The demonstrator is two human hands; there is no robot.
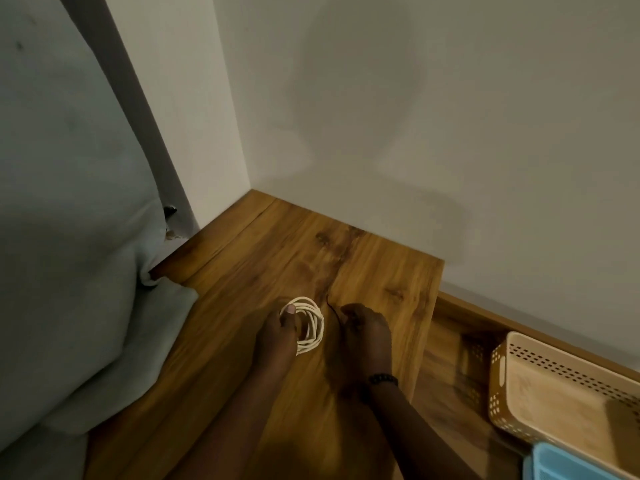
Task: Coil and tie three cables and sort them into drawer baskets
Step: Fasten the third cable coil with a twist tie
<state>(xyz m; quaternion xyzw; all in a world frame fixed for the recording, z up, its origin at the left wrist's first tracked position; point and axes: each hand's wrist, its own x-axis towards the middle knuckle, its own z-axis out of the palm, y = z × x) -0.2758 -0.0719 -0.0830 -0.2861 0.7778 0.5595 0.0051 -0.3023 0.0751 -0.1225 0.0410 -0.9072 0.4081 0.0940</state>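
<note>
Head view looks down on a wooden tabletop (263,258) set into a wall corner, and the cream cable (310,323) sits near its front middle, already wound into a loose ring of several loops. Left hand (277,336) pinches the ring's left side, thumb on top and fingers curled through the loops. Right hand (367,341), just right of the ring, is curled closed; I cannot tell whether it holds a tie or the cable's tail, since it is dim and blurred there. A beaded bracelet (382,379) sits on that wrist. Right of the tabletop and lower, a beige perforated basket (519,362) stands open in the drawer, with a blue basket (568,459) beside its near end. My guess is the tying comes next, and the risk is plain: the loops look springy and held at one point only, so a slackened pinch could let them fan apart, or the ring could slide on the smooth wood.
</note>
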